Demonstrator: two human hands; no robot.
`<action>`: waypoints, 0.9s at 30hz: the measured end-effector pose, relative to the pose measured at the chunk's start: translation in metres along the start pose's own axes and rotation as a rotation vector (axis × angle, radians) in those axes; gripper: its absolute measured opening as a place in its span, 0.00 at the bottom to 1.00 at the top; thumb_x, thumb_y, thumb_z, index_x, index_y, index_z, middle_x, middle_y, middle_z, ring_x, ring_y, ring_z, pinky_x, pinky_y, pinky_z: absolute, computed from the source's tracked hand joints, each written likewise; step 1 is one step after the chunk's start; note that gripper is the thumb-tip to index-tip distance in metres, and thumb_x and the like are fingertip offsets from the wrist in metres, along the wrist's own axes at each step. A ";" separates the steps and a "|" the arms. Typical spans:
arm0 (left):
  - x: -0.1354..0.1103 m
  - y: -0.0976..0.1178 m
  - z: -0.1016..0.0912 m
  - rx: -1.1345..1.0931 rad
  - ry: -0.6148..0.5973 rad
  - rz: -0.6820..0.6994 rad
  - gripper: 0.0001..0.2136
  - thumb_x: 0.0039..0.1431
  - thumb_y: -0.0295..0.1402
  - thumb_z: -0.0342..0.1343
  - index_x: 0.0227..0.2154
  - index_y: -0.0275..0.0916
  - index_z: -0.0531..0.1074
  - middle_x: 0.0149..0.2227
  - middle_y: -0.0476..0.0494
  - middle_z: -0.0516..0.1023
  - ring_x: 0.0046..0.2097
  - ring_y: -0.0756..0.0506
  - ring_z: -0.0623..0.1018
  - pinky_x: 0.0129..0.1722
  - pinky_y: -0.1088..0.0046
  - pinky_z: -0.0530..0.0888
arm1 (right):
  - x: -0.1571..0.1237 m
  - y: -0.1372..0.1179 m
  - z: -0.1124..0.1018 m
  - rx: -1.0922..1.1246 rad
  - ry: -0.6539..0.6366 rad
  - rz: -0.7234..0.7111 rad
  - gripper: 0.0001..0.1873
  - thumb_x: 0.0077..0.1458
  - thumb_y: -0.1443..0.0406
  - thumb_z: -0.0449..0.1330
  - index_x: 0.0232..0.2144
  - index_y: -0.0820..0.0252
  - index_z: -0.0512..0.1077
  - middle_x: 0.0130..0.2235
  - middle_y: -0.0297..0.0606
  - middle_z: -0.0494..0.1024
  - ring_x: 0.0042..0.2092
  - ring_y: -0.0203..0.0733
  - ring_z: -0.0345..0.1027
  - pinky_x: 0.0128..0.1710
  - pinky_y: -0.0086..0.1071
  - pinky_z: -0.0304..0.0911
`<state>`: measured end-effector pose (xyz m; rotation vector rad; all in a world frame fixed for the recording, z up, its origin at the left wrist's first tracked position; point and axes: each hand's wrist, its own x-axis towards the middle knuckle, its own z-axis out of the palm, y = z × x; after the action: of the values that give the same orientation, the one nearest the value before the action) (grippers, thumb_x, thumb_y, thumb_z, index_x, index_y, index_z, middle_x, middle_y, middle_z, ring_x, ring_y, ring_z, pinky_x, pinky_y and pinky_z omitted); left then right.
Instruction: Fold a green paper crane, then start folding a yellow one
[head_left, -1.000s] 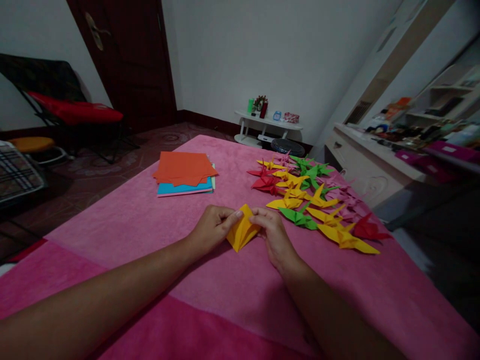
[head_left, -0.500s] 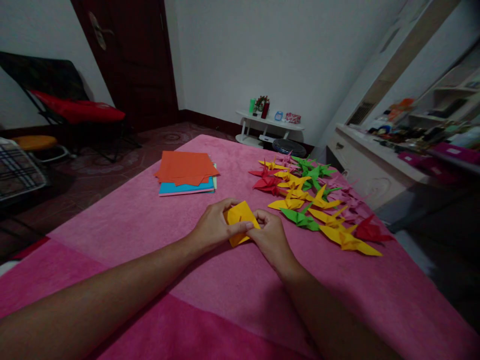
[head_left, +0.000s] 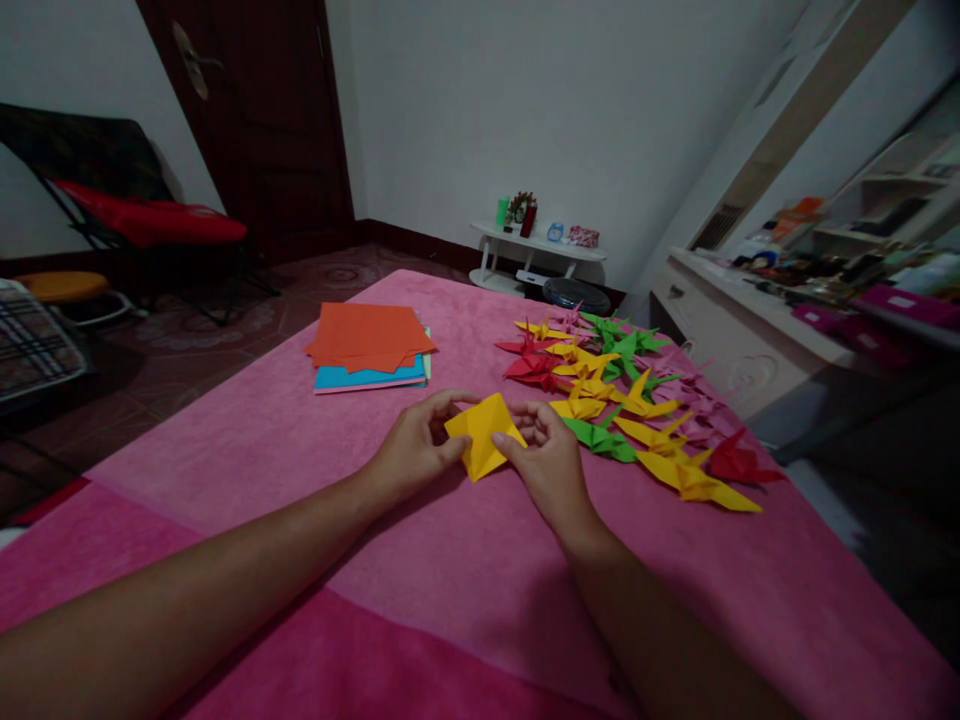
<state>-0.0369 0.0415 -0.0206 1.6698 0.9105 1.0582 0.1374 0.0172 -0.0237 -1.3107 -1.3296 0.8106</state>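
Yellow paper [head_left: 487, 425]: held as a diamond over the pink cloth [head_left: 285, 520], nearer than the folded birds [head_left: 690, 478].
Left hand [head_left: 421, 440]: left corner pinched; thumb now withdrawn from the middle.
Right hand [head_left: 551, 465]: right side pinched.
Fold: face newly exposed; shaping judged unfinished.

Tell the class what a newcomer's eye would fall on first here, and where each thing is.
Probably the crowd of bright paper birds, spread over the right side of the pink cloth. Next, the yellow folded paper at the centre, held by the left hand and right hand. Then the orange sheets, stacked farther back on the left.
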 end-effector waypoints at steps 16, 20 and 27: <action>0.000 -0.007 0.001 0.027 0.025 0.087 0.17 0.47 0.24 0.57 0.43 0.37 0.69 0.37 0.46 0.73 0.38 0.48 0.74 0.36 0.74 0.72 | -0.002 -0.005 -0.003 -0.123 0.016 -0.276 0.21 0.46 0.72 0.62 0.44 0.51 0.73 0.47 0.36 0.71 0.45 0.39 0.69 0.37 0.29 0.70; 0.000 -0.006 0.001 -0.031 0.016 0.059 0.13 0.47 0.23 0.57 0.38 0.37 0.67 0.36 0.48 0.72 0.36 0.50 0.74 0.33 0.77 0.71 | -0.002 -0.005 -0.003 -0.125 0.018 -0.262 0.23 0.45 0.72 0.63 0.45 0.51 0.72 0.48 0.36 0.71 0.44 0.39 0.68 0.35 0.29 0.70; 0.001 0.002 0.000 -0.113 -0.009 -0.027 0.13 0.45 0.23 0.58 0.33 0.37 0.62 0.30 0.53 0.70 0.27 0.54 0.71 0.24 0.81 0.67 | -0.003 -0.007 -0.003 -0.087 0.024 -0.248 0.19 0.46 0.71 0.63 0.42 0.53 0.72 0.47 0.36 0.71 0.45 0.40 0.68 0.36 0.30 0.69</action>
<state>-0.0365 0.0416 -0.0189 1.5643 0.8494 1.0631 0.1383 0.0126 -0.0165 -1.1888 -1.4867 0.5702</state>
